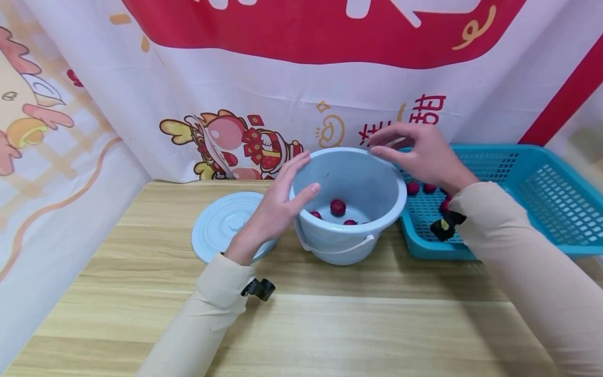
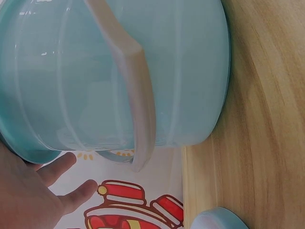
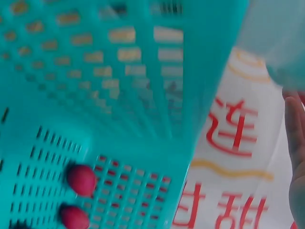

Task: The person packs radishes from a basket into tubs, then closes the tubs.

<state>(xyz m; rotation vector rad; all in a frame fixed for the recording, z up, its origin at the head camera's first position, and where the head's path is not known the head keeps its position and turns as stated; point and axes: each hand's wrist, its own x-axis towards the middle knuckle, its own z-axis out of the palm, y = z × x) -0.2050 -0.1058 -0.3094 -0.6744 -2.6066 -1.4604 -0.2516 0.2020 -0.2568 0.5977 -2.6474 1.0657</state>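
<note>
A light-blue bucket (image 1: pixel 336 246) stands upright on the table with several small dark-red round fruits (image 1: pixel 337 207) inside. My left hand (image 1: pixel 281 201) lies along the bucket's left rim, its fingers extended and the thumb over the opening. The left wrist view shows the fingers (image 2: pixel 78 195) spread beside the rim. At the far right rim hovers my right hand (image 1: pixel 419 154), fingers loosely bent, with no held thing visible. In the right wrist view only part of the right hand (image 3: pixel 298 148) shows, close to the blurred bucket.
A teal slotted basket (image 1: pixel 438 251) to the bucket's right holds more red fruits (image 3: pixel 81 180). The round blue lid (image 1: pixel 212 230) lies flat at the bucket's left. A printed cloth (image 1: pixel 264 84) hangs behind. Bare wooden tabletop (image 1: pixel 353 324) extends in front.
</note>
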